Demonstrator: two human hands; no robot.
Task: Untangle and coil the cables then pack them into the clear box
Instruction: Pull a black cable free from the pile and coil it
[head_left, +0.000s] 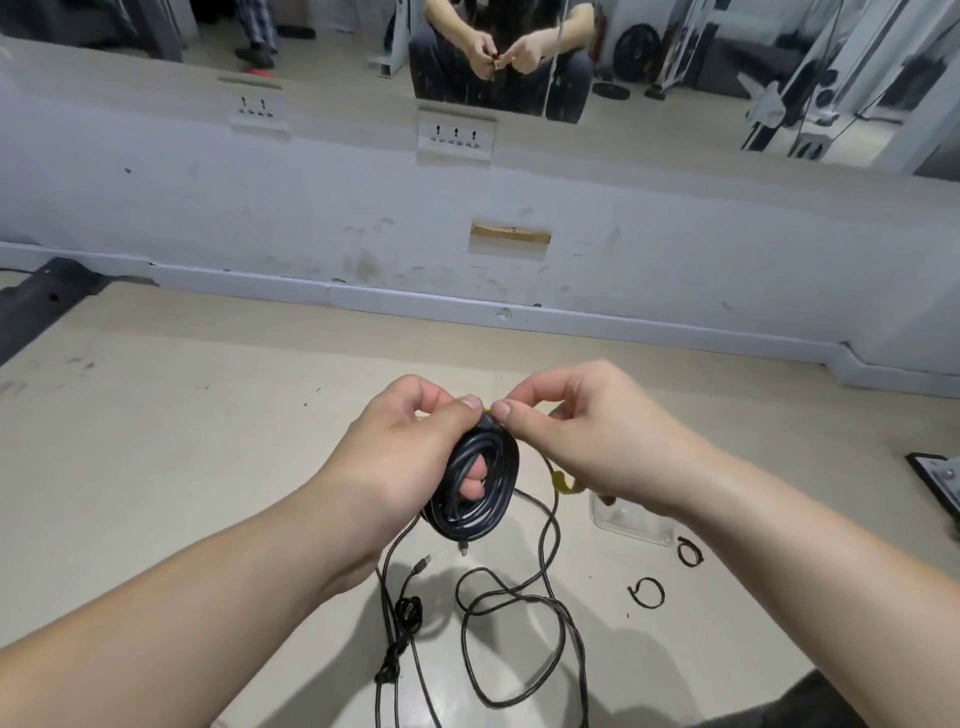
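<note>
— While the coiled black cable (501, 467) is held up off the floor (208, 441), which hand has it?

— The left hand (395, 441). Its fingers pass through the middle of the coil and curl round the strands, and its thumb presses on top of the bundle.

— And the right hand (576, 431)?

— Close against the left, the two thumb tips almost touching. It pinches a yellow-green tie (561, 480) between thumb and forefinger at the top of the coil. The tie's loose end hangs below the palm. Whether the tie goes all the way round the coil I cannot tell.

— Where is the clear box (631, 522)?

— On the floor to the right, under the right wrist, which hides part of it. What is in it I cannot tell.

— The other cables?

— The loose cables (519, 603) sprawl on the floor below the hands, toward its near edge, in crossing loops. One strand has a knotted clump (408, 610), and a plug (423, 562) lies just above that.

— Anything else down there?

— A small black loop (647, 592) lies near the loose cables, and a second black loop (690, 552) is just beside the box's near corner. Along the floor's far edge stands a grey wall (311, 218) with sockets (456, 137), and a mirror (519, 52) above it.
</note>
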